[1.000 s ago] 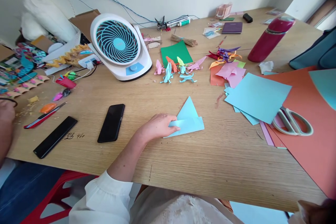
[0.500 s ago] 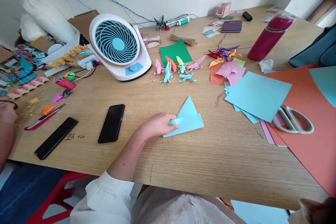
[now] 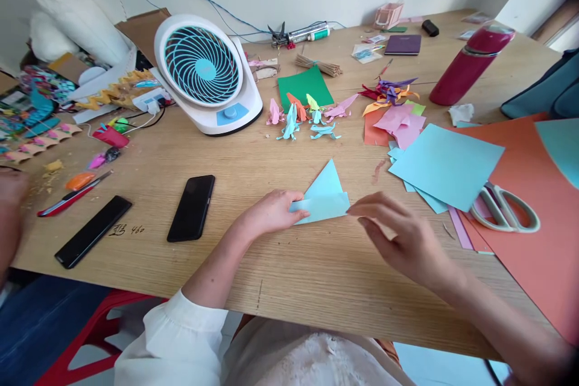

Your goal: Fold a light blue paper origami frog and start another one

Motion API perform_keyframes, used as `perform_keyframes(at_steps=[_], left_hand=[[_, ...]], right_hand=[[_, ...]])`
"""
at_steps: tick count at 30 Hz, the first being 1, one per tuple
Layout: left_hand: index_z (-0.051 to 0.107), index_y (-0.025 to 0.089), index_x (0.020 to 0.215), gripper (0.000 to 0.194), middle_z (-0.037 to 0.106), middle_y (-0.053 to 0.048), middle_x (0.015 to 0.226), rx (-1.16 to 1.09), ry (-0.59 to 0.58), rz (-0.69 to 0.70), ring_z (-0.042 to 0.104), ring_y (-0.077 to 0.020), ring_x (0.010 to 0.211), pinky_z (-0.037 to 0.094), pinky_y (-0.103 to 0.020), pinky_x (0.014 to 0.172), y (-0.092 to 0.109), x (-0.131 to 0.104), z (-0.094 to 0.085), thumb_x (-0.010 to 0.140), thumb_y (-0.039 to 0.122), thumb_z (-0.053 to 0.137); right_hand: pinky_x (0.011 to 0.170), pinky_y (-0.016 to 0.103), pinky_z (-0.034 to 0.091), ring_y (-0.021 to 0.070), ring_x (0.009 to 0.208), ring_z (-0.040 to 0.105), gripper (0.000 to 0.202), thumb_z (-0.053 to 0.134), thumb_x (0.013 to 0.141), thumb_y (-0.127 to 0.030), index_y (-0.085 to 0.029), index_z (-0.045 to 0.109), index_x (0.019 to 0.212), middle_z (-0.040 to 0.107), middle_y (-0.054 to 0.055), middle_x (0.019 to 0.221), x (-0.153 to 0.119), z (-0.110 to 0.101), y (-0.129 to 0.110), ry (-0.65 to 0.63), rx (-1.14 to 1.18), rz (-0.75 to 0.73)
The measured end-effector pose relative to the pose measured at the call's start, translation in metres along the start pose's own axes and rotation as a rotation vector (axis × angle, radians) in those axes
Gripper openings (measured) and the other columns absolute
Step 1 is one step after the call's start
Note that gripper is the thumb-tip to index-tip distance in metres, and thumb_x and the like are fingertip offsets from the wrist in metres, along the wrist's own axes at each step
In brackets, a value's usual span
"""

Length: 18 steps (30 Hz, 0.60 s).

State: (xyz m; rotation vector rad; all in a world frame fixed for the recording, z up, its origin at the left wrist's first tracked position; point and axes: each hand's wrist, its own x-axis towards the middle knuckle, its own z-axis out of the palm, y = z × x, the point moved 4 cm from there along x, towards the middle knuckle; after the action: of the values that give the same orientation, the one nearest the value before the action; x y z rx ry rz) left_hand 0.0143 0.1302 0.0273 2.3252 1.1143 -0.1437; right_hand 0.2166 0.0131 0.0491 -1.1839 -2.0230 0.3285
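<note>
A light blue sheet of folding paper (image 3: 326, 205) lies in front of me, folded so that a triangle points away above a straight band. My left hand (image 3: 277, 210) pinches its left end between thumb and fingers. At the band's right end is my right hand (image 3: 398, 232), thumb and fingers apart, fingertips close to the paper's corner. Whether they touch it I cannot tell. Beyond the paper stand several small folded paper figures (image 3: 289, 123) in blue, pink, orange and yellow.
A white fan (image 3: 203, 72) stands at the back left, a black phone (image 3: 192, 208) left of my hand. To the right are loose blue sheets (image 3: 447, 163), scissors (image 3: 506, 208), large orange paper (image 3: 538, 241) and a dark pink bottle (image 3: 465, 66). Another person's hand (image 3: 11, 205) shows at the left edge.
My right hand has come in from the right and reached the paper's right end. My left hand keeps its hold at the left; the view has shifted slightly.
</note>
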Motion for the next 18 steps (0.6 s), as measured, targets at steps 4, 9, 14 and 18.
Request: perform_keyframes(at_steps=[4,9,14,18], left_hand=[[0.056,0.020,0.073,0.025,0.059,0.001,0.068,-0.002,0.022,0.020,0.052,-0.0148,0.064,0.030,-0.026,0.058,0.001,-0.001,-0.001,0.084,0.043,0.055],[0.058,0.020,0.076,0.023,0.061,0.001,0.072,-0.021,0.010,0.034,0.053,-0.0144,0.066,0.031,-0.026,0.059,-0.001,0.000,-0.005,0.085,0.041,0.053],[0.062,0.021,0.086,0.022,0.066,0.002,0.079,-0.071,-0.013,0.000,0.057,-0.0149,0.071,0.035,-0.025,0.062,-0.006,0.005,-0.005,0.085,0.041,0.054],[0.064,0.022,0.094,0.022,0.068,0.001,0.087,-0.089,0.008,-0.062,0.060,-0.0165,0.078,0.037,-0.025,0.064,-0.007,0.006,-0.005,0.084,0.040,0.056]], right_hand=[[0.090,0.042,0.050,0.0242,0.108,0.059,0.033,0.043,0.095,-0.014,-0.025,0.056,0.123,0.058,0.011,0.122,-0.002,0.021,0.014,-0.088,-0.002,0.082],[0.089,0.042,0.053,0.0245,0.106,0.061,0.046,0.050,0.091,-0.022,-0.027,0.042,0.136,0.059,0.011,0.120,-0.002,0.032,0.041,-0.062,0.089,0.304],[0.090,0.042,0.051,0.0232,0.102,0.060,0.047,0.056,0.087,-0.023,-0.025,0.044,0.133,0.061,0.009,0.112,0.004,0.038,0.052,-0.090,0.073,0.343],[0.085,0.039,0.051,0.0235,0.098,0.060,0.030,0.059,0.084,-0.023,-0.021,0.056,0.115,0.059,0.010,0.109,0.010,0.040,0.054,-0.122,0.013,0.334]])
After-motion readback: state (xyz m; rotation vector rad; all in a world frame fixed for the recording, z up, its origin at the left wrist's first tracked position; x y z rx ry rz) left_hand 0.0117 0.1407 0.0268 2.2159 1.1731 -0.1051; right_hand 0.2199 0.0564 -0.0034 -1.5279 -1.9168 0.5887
